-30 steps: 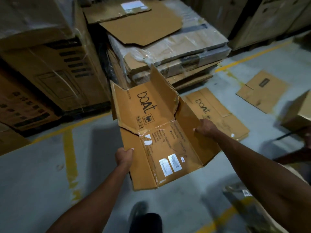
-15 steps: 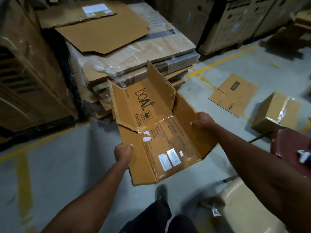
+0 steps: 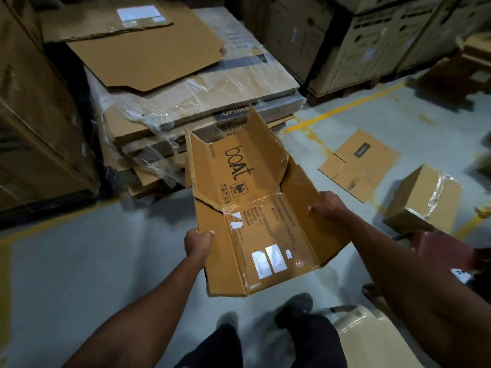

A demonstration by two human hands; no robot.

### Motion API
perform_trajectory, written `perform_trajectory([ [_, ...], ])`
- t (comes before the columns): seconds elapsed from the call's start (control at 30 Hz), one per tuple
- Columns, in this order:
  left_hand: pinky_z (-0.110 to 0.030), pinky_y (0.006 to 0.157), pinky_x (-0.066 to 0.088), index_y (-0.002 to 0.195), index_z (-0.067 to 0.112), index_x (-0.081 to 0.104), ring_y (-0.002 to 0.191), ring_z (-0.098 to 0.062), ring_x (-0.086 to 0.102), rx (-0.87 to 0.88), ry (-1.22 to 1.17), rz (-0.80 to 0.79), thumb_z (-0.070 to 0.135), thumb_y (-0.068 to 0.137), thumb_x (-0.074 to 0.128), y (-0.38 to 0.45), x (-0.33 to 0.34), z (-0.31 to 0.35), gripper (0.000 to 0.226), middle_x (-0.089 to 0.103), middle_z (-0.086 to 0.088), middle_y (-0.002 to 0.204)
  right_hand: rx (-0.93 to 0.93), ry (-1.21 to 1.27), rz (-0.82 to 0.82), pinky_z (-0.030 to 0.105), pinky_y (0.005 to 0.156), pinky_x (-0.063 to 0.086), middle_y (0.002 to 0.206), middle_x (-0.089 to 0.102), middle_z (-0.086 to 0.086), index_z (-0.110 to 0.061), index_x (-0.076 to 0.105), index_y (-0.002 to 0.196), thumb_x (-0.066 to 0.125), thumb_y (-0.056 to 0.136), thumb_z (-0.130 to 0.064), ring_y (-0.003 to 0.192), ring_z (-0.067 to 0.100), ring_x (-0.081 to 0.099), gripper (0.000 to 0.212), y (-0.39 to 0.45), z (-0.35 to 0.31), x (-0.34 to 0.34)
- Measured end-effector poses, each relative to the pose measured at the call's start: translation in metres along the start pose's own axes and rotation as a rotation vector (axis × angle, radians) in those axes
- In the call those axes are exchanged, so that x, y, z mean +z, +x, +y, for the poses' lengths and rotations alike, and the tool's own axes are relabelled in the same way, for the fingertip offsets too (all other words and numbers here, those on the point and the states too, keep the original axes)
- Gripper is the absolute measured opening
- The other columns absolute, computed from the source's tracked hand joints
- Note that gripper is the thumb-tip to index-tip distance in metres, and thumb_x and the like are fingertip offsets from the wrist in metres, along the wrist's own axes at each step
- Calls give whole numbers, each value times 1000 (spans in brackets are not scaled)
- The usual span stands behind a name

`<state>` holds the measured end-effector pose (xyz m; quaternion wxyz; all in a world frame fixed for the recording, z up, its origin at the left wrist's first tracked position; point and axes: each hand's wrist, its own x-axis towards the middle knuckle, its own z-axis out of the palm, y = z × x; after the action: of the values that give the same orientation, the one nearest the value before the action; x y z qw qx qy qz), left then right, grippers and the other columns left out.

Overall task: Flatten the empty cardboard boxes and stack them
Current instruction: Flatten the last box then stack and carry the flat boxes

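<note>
I hold a brown cardboard box (image 3: 255, 208) printed "boAt", opened out almost flat with its flaps bent upward, above the grey floor. My left hand (image 3: 198, 241) grips its left edge. My right hand (image 3: 328, 205) grips the right flap. Behind the box rises a stack of flattened cardboard (image 3: 202, 83), partly covered in plastic wrap, with a loose sheet (image 3: 143, 54) on top. A flattened box (image 3: 358, 163) lies on the floor to the right, and a closed taped box (image 3: 422, 200) stands near it.
Tall wrapped cartons (image 3: 34, 115) stand at the left and more cartons on pallets (image 3: 372, 38) at the back right. Yellow lines (image 3: 342, 107) mark the floor. A cream chair (image 3: 372, 338) and a dark red seat (image 3: 441, 248) are close at my right. My feet (image 3: 292, 306) are below the box.
The view has swung right and closer to the stack. The flattened "boAt" box on the floor has left the view. Both hands keep the same grip on the box.
</note>
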<state>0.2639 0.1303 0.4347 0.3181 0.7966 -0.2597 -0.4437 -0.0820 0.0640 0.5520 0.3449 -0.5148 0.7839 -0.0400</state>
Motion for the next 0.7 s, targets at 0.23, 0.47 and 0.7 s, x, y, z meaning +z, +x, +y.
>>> perform_trajectory([
  [0.23, -42, 81, 59, 95, 10, 73, 84, -30, 70, -10, -13, 14, 23, 84, 72, 17, 94, 14, 17, 74, -10, 94, -10, 6, -35, 48, 92, 54, 113, 65, 11, -10, 57, 129, 69, 90, -32, 98, 33, 66, 46, 83, 45, -38],
  [0.47, -38, 80, 59, 103, 6, 76, 86, -30, 72, -7, -1, 77, 20, 83, 73, 47, 222, 23, 25, 76, -12, 97, -111, 8, -102, 53, 89, 56, 111, 70, 15, -9, 64, 120, 68, 72, -45, 96, 37, 68, 60, 215, 121, -71],
  [0.7, -43, 89, 58, 115, 7, 73, 96, -31, 71, 18, 70, 121, 21, 85, 74, 109, 314, -39, 33, 75, -11, 108, -115, 117, -219, 50, 91, 55, 115, 65, 6, -15, 55, 130, 67, 89, -45, 99, 32, 64, 51, 335, 212, -21],
])
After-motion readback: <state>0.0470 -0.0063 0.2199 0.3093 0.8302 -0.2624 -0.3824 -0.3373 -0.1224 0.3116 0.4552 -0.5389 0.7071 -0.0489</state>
